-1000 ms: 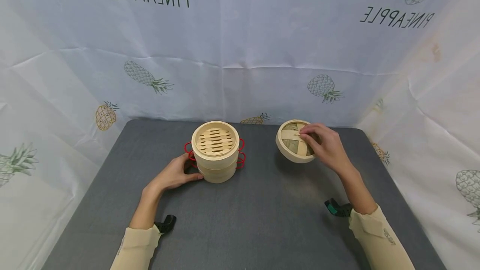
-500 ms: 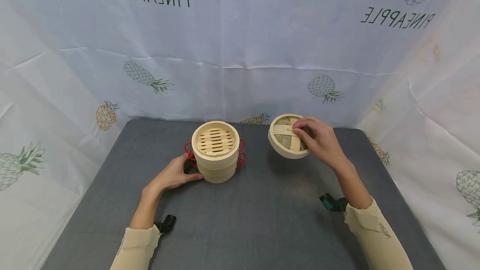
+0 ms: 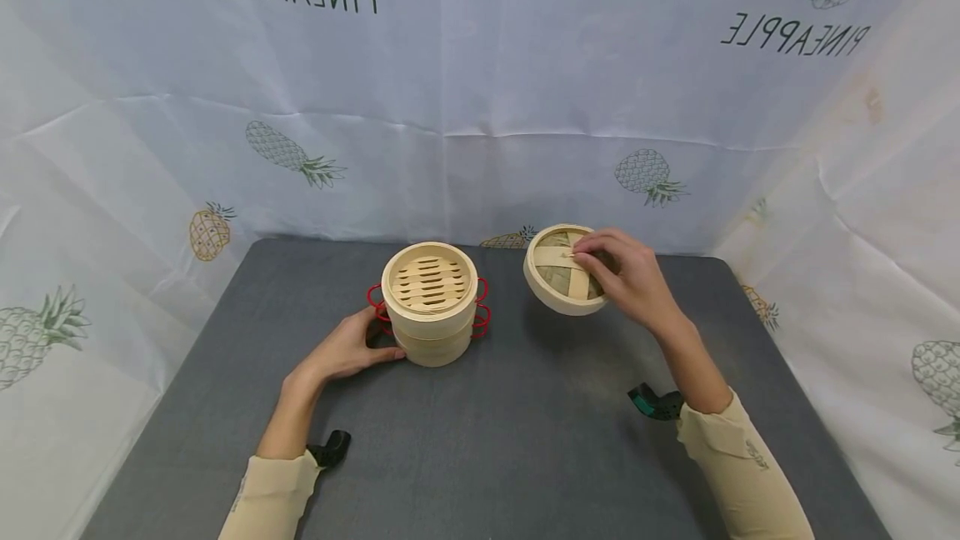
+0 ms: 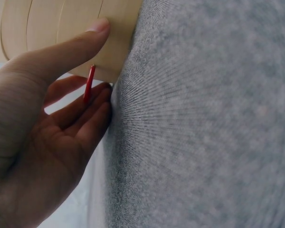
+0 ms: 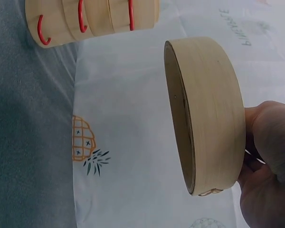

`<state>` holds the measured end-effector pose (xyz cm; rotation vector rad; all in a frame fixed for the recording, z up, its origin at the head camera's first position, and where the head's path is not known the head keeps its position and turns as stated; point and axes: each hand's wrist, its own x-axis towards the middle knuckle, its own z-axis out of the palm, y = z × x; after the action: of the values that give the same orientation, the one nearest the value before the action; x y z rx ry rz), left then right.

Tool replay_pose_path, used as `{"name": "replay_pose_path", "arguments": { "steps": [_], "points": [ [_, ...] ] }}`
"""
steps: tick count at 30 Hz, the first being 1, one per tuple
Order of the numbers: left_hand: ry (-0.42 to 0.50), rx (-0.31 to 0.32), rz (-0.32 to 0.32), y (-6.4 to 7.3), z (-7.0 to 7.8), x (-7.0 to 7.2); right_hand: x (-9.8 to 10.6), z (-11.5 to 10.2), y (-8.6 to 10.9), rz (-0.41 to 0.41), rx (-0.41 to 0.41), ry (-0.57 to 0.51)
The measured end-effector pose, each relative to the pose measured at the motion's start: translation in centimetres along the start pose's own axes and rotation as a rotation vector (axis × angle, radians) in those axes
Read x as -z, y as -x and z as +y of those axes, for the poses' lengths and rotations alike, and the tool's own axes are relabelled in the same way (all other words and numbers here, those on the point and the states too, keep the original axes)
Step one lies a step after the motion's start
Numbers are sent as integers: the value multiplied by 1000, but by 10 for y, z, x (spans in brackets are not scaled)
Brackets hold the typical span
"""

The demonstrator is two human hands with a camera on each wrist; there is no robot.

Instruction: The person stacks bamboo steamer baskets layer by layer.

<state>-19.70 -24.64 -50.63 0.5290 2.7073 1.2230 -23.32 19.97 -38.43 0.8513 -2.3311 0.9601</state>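
A round stack of bamboo steamer baskets [image 3: 431, 283], with red handles at its sides, stands left of centre. My left hand [image 3: 347, 348] holds its left side low down. In the left wrist view the thumb lies on the bamboo wall [image 4: 76, 26], and the fingers reach behind a red handle [image 4: 89, 83]. My right hand [image 3: 628, 280] pinches the top of the woven steamer lid [image 3: 561, 297] by its centre. This lid is tilted and hangs in the air, right of the stack. Its hollow underside partly shows in the right wrist view.
Dark grey cloth covers the table [image 3: 480, 440]. A white curtain [image 3: 480, 182] printed with pineapples hangs behind and at both sides. Black wrist devices, such as the one on the right arm [image 3: 654, 403], stick out under the cuffs.
My right hand has carried the lid leftward and slightly farther back, closer to the stack. The left hand and the steamer baskets have stayed in place.
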Motion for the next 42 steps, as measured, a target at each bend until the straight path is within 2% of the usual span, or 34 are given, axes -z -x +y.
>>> {"name": "replay_pose_path", "arguments": {
  "steps": [8, 19, 32, 42],
  "points": [
    [-2, -30, 7, 1, 2, 1, -5, -7, -6, 4, 8, -17],
    [-4, -12, 4, 1, 1, 1, -12, -15, -14, 28, 31, -43],
    [-10, -9, 15, 2, 1, 0, -25, -30, -28, 14, 57, -96],
    [-8, -11, 10, 1, 0, 1, -36, -40, -33, -2, 96, -95]
  ]
}}
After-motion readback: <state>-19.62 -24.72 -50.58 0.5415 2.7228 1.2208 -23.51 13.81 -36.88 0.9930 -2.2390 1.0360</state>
